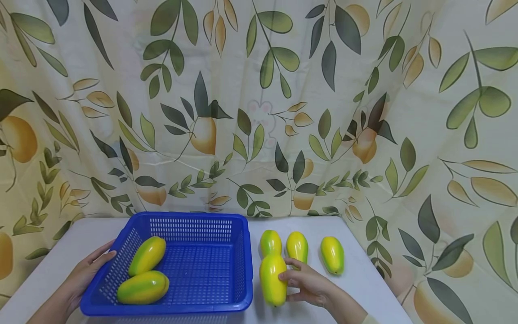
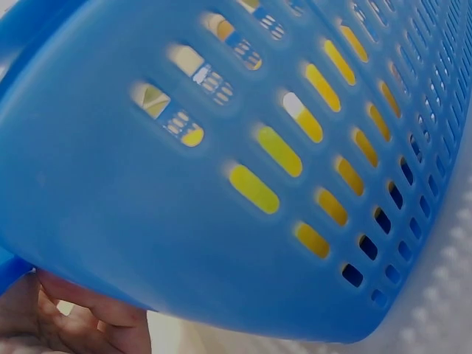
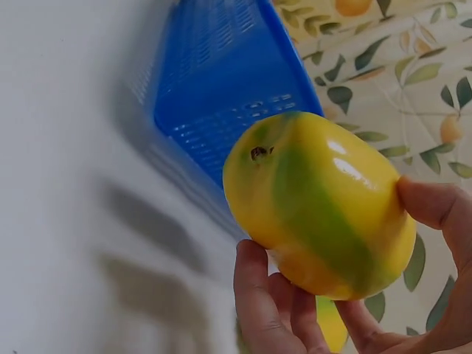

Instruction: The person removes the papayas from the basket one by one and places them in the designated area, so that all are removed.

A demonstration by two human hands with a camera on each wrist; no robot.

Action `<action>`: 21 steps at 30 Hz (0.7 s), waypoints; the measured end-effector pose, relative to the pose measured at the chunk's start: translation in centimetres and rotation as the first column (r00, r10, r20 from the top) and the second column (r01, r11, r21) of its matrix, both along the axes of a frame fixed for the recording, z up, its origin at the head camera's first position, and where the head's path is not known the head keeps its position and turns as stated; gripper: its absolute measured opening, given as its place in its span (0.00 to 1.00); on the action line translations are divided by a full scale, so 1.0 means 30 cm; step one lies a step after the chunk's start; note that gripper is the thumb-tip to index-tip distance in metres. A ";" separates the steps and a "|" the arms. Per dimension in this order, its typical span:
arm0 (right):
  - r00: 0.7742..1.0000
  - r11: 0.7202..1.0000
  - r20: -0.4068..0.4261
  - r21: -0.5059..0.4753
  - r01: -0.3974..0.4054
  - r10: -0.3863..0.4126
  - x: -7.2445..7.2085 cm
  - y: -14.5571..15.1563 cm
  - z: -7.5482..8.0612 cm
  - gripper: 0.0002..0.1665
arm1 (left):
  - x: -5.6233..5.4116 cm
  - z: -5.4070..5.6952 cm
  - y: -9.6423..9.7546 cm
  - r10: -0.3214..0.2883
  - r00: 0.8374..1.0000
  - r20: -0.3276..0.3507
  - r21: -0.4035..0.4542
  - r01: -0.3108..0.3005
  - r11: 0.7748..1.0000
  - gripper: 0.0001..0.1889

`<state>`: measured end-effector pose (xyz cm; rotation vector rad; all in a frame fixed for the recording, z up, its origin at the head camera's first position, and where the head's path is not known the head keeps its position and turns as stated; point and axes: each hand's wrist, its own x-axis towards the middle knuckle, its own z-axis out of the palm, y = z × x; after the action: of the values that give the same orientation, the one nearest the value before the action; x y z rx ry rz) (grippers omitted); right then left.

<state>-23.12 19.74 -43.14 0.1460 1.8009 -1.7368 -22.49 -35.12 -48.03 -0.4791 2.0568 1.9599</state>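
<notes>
A blue plastic basket (image 1: 202,308) with slotted sides stands on the table, two yellow-green papayas (image 1: 147,255) lying in its left part. My left hand (image 1: 87,274) grips the basket's left rim, thumb on top. Seen from the left wrist, the fingers (image 2: 96,313) curl under that rim. To the right of the basket, my right hand (image 1: 309,283) holds another papaya (image 1: 273,281) by its side. In the right wrist view this papaya (image 3: 317,206) sits between thumb and fingers, its dark stem end toward the camera, above the tabletop where shadows fall.
Behind the held fruit, three more papayas (image 1: 332,255) lie on the white table (image 1: 364,297) in a loose row. A curtain (image 1: 259,112) printed with leaves and fruit hangs along the table's back and sides.
</notes>
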 end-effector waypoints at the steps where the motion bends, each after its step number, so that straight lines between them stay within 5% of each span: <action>1: 1.000 1.000 -0.002 -0.002 0.001 -0.001 0.002 0.001 -0.005 0.49 | 0.000 0.000 0.000 -0.001 1.000 0.001 -0.001 0.001 1.000 0.45; 21: 0.998 0.998 -0.001 0.024 0.059 -0.059 0.025 0.023 -0.089 0.45 | 0.004 -0.002 0.002 0.005 1.000 -0.007 0.000 -0.005 1.000 0.44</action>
<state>-22.37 20.44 -45.81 0.2102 1.8350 -1.7567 -22.37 -35.07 -48.09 -0.4785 2.0619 1.9673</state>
